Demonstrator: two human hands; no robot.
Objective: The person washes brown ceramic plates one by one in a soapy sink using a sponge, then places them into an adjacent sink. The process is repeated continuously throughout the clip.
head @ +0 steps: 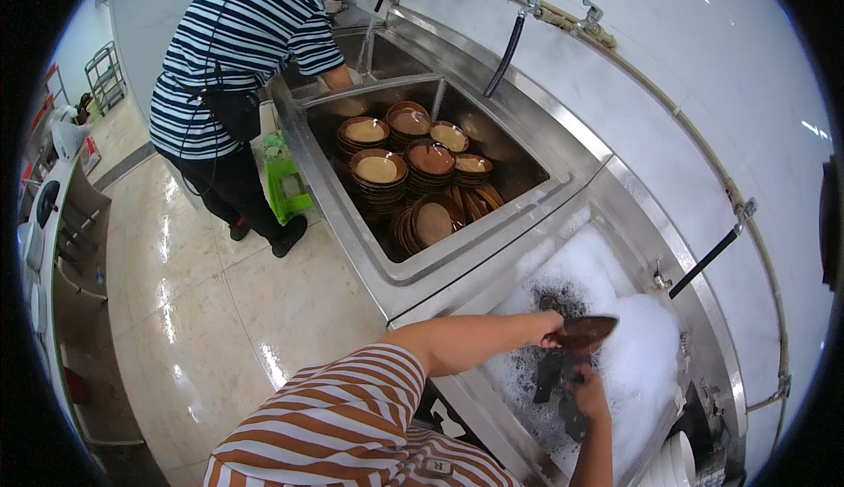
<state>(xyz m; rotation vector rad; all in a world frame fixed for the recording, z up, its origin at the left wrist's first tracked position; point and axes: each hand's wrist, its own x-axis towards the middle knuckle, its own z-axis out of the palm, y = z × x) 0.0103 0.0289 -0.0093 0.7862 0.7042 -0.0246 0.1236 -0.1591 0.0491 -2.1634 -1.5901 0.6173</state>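
Note:
A brown bowl is tilted on edge above a foam-filled sink, its near end gripped by my left hand. Just below it, my right hand has its fingers curled around a small dark item, too blurred to identify. White suds cover much of the water around both hands. Dark shapes show through the thinner foam beneath them, partly under water.
A neighbouring steel sink holds stacked brown bowls in water. Beyond it, a person in a striped shirt works at another basin. Black hoses hang from wall taps. White dishes stand at the lower right. A green plastic stool is on the floor.

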